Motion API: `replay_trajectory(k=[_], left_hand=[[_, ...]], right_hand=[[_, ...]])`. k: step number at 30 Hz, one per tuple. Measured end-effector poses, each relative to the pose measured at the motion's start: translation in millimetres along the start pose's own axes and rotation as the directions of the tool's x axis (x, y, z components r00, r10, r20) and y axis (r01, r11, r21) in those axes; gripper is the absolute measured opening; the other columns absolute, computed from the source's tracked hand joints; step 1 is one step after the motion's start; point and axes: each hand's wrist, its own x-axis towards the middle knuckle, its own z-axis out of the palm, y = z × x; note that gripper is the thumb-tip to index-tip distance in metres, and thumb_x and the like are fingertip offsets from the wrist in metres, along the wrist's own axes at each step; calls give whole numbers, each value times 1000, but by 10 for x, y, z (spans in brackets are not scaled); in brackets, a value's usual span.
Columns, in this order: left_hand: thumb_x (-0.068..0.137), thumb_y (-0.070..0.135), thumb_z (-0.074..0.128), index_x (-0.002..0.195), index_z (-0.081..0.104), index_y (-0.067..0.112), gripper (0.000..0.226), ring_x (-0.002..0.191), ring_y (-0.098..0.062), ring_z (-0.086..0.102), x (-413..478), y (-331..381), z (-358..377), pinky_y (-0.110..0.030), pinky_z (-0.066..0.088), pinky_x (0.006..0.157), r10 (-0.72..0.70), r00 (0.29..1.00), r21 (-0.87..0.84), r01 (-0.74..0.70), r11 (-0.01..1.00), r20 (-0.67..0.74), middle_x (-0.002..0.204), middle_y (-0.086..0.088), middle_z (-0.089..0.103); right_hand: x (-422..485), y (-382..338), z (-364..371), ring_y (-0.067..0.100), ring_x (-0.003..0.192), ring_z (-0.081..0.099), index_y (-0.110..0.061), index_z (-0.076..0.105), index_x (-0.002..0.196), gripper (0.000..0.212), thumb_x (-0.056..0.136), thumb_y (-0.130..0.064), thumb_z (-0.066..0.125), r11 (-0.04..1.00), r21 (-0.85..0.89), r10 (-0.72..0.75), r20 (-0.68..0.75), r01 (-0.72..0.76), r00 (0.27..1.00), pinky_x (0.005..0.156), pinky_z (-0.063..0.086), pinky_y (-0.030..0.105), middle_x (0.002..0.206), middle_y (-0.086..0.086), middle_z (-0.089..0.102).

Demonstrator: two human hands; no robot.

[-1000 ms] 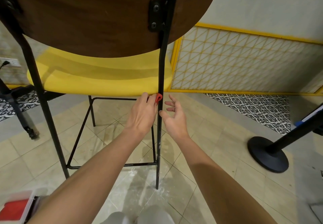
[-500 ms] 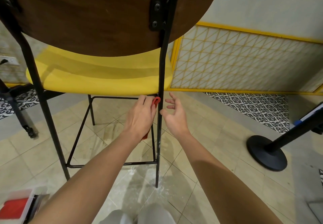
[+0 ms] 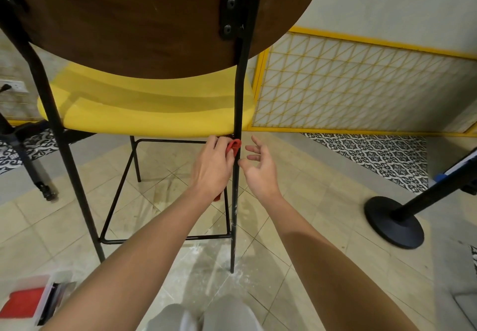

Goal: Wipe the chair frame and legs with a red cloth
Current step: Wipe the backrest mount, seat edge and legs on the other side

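The wipe stands at the top of one leg, so by my reading most of the job is left. The left hand point(image 3: 213, 168) grips the red cloth point(image 3: 233, 146), fingers curled round it, and presses a folded end against the black rear leg point(image 3: 235, 214) just under the rear corner of the yellow seat point(image 3: 144, 116). A tail of the cloth hangs below the wrist. The right hand point(image 3: 260, 173) is open on the other side of that leg, fingers loosely spread. Its thumb is at the tube, though I cannot tell whether it touches.

Below the cloth, the lower stretch of this leg shows pale specks and smears down to its foot, where whitish dust lies on the tiled floor point(image 3: 296, 279). That stretch looks unwiped. The other rear leg point(image 3: 64, 150), at the far side of the dark wooden backrest point(image 3: 142, 21), has no cloth or hand near it. Neither do the footrest rail point(image 3: 165, 239) near the floor and the front leg point(image 3: 135, 160) beneath the seat. Whether any of those are clean already cannot be judged from here. The upright above the seat, running to the bracket on the backrest, looks dark and even, but that is no proof it is done.

What seems to remain is a stroke down this leg, then the rail and the other legs.
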Motion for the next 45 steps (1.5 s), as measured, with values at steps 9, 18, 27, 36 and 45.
replay_trajectory(k=[9,18,27,36,45], left_hand=[[95,29,52,110,53,16,19,82,-8,59,-144,149,163,-18,46,70,-373,894,-568,447,691,249,88,8,59],[90,46,54,99,71,21,32,83,-9,59,-154,-50,202,-28,50,83,-422,850,-535,527,660,315,86,5,68],[91,32,59,84,61,33,7,73,-9,55,-163,-284,349,-36,51,83,-571,780,-584,595,552,256,78,9,60],[93,31,55,101,64,24,14,86,-6,58,-271,-445,655,-24,46,83,-588,742,-553,651,520,321,86,16,61],[93,31,55,104,65,23,17,90,-10,58,-404,-508,845,-23,44,86,-629,688,-555,702,447,363,91,13,63]], right_hand=[[-200,126,-53,14,104,60,-29,50,128,32,96,-28,50,985,151,69,80,-80,994,90,50,31,115,0,62],[-184,285,-70,17,101,62,-28,40,133,38,97,-22,49,996,66,59,-95,-53,994,87,54,38,116,-1,60],[-91,458,218,10,109,52,-24,48,135,45,91,-23,59,996,-76,-44,-77,38,996,98,46,31,114,-9,51],[-148,880,342,9,95,47,-19,48,137,46,92,-26,58,959,-255,94,-117,-122,989,92,44,25,109,1,54],[-144,1002,253,0,90,49,-20,53,132,43,90,-27,60,958,-284,22,-73,-42,997,85,39,16,97,-8,52]])
